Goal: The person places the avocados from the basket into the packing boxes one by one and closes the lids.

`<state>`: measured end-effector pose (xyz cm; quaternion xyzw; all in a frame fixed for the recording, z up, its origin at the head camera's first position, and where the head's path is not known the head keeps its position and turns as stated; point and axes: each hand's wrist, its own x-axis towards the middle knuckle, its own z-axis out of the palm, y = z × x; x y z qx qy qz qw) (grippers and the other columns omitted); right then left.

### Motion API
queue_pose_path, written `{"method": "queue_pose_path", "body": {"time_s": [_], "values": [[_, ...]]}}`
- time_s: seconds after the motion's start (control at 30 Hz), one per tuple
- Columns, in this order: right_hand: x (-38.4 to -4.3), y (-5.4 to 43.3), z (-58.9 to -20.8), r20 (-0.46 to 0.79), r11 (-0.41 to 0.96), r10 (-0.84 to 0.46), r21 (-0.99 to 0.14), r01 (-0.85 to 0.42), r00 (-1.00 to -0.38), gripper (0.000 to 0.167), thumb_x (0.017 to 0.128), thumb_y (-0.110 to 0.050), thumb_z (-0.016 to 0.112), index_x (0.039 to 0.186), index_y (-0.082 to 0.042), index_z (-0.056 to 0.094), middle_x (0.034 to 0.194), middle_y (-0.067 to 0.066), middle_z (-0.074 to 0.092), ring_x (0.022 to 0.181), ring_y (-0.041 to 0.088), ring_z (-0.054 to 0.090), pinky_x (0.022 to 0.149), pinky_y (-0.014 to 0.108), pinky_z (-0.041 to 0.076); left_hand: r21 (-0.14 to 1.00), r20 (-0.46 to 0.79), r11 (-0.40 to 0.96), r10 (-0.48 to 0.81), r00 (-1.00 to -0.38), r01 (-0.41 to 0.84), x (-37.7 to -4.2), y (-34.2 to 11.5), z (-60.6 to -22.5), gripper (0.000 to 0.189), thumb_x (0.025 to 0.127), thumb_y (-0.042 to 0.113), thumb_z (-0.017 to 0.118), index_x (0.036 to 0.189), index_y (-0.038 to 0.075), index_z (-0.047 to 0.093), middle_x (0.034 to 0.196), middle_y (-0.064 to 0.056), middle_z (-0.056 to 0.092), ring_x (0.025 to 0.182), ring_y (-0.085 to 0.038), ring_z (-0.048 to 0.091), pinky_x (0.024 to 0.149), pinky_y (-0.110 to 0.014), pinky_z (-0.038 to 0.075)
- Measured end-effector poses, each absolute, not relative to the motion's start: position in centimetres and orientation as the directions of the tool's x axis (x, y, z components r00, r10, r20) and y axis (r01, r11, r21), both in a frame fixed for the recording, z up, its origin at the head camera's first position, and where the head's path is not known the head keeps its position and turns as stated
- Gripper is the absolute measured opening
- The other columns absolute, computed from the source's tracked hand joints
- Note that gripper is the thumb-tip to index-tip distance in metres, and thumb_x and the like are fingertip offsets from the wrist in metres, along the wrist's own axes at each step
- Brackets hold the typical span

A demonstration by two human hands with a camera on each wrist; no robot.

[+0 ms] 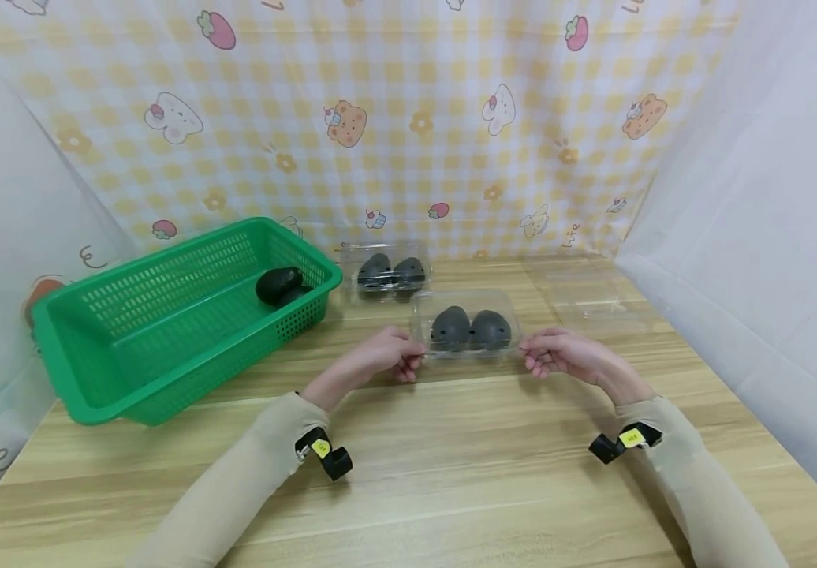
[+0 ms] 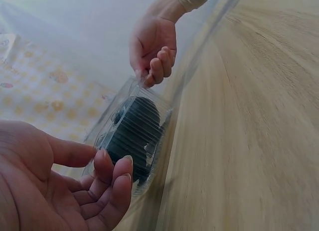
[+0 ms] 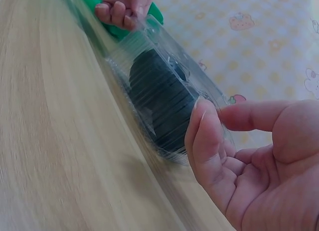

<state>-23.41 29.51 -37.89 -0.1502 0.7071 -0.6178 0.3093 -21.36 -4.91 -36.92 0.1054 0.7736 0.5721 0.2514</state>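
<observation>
A clear plastic clamshell box (image 1: 466, 359) holds two dark, avocado-like fruits (image 1: 449, 329) side by side, seen through its ribbed wall in both wrist views. At the box's left front corner my left hand (image 1: 396, 355) pinches the rim between thumb and fingers. My right hand (image 1: 557, 353) pinches the opposite corner the same way, thumb against index finger. The lid lies over the fruits. In the left wrist view, the box (image 2: 130, 136) is tilted between both hands, close over the table.
A green basket (image 1: 188, 379) stands at the left with dark fruits (image 1: 278, 285) in its right end. Behind the held box is another clear box (image 1: 419, 251) with two dark fruits. Clear plastic containers (image 1: 586, 292) lie at the back right, before the patterned curtain (image 1: 408, 173).
</observation>
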Motion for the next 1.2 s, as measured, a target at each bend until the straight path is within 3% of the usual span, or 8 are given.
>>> {"method": "queue_pose_path", "body": {"time_s": [0.47, 0.77, 1.07, 1.2], "values": [[-22.9, 30.9, -37.6, -0.241, 0.161, -0.477, -0.969, 0.186, -0.845, 0.025, 0.108, -0.011, 0.044, 0.114, 0.009, 0.056, 0.086, 0.005, 0.069, 0.073, 0.01, 0.066, 0.069, 0.023, 0.057, 0.946, -0.255, 0.303, 0.463, -0.849, -0.118, -22.2, -2.4, -36.7, 0.026, 0.103, 0.006, 0.051, 0.097, -0.017, 0.06, 0.066, -0.004, 0.056, 0.056, -0.012, 0.058, 0.056, -0.022, 0.049], [-22.8, 31.4, -37.8, -0.222, 0.089, -0.427, -0.975, 0.204, -0.876, 0.023, 0.107, -0.008, 0.043, 0.103, 0.004, 0.062, 0.082, 0.003, 0.069, 0.07, 0.01, 0.066, 0.068, 0.022, 0.057, 0.943, -0.267, 0.302, 0.442, -0.856, -0.139, -23.1, -1.1, -36.9, 0.027, 0.103, 0.007, 0.053, 0.104, -0.019, 0.061, 0.067, -0.006, 0.057, 0.056, -0.013, 0.059, 0.055, -0.022, 0.049], [-22.9, 31.2, -38.1, -0.197, 0.023, -0.329, -0.979, 0.201, -0.924, 0.02, 0.108, -0.007, 0.041, 0.112, 0.007, 0.054, 0.087, 0.005, 0.068, 0.075, 0.011, 0.067, 0.072, 0.022, 0.057, 0.951, -0.248, 0.279, 0.437, -0.865, -0.132, -24.1, 0.0, -37.1, 0.026, 0.101, 0.004, 0.052, 0.104, -0.021, 0.06, 0.065, -0.007, 0.056, 0.054, -0.013, 0.057, 0.054, -0.022, 0.049], [-23.1, 30.9, -38.3, -0.196, -0.034, -0.282, -0.976, 0.214, -0.939, 0.02, 0.108, -0.005, 0.039, 0.107, 0.007, 0.054, 0.086, 0.006, 0.069, 0.075, 0.012, 0.068, 0.073, 0.022, 0.057, 0.955, -0.246, 0.258, 0.422, -0.873, -0.145, -24.5, 0.4, -37.2, 0.025, 0.1, 0.002, 0.052, 0.107, -0.02, 0.06, 0.064, -0.006, 0.055, 0.053, -0.012, 0.056, 0.053, -0.022, 0.048]]}}
